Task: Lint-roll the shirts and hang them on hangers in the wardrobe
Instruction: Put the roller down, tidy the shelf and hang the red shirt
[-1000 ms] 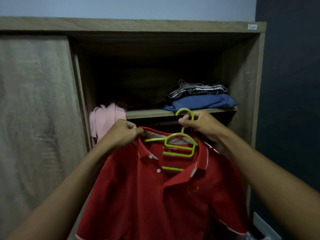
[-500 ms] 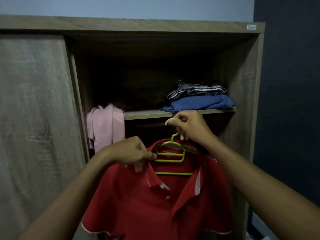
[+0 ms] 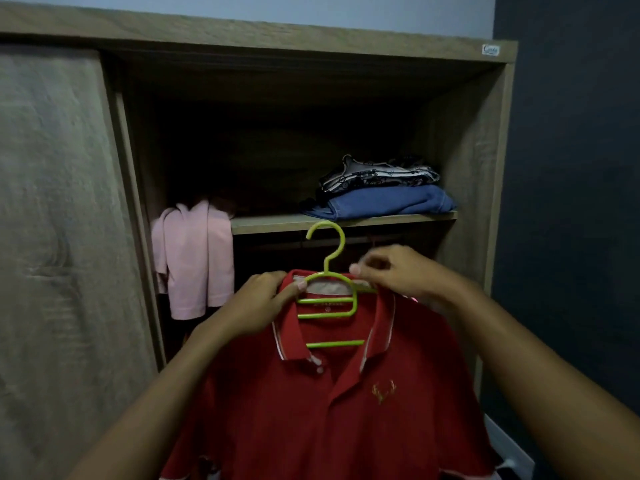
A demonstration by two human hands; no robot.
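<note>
Hook now free: half a second ago the right hand [image 3: 398,275] was closed over the top of the green hanger [image 3: 329,292], and now it has slid down to the right shoulder of the hanger, fingers pinched on the fabric and plastic there, leaving the hook standing clear and upright just below the shelf [image 3: 343,221]. The left hand [image 3: 266,303] has shifted too, from a loose hold near the collar to a firm grasp on the left side of the collar with the thumb pressed against the hanger's arm. The red polo shirt [image 3: 329,410] sits straighter than it did, collar open and squared, hanging in front of the open wardrobe [image 3: 464,161] and not yet on any rail (the rail itself is lost in the dark under the shelf; only a faint bar shows). Reading: shirt is seated on the hanger, and the next step is likely lifting the hook in to the rail. Count: one red shirt, one green hanger with several crossbars, two hands, both closed on shirt and hanger. On the shelf, two folded garments, a patterned piece [image 3: 377,173] stacked on a blue one [image 3: 391,200]. One pink garment [image 3: 195,258] draped at the shelf's left end. One sliding door [image 3: 59,237] pushed left.
</note>
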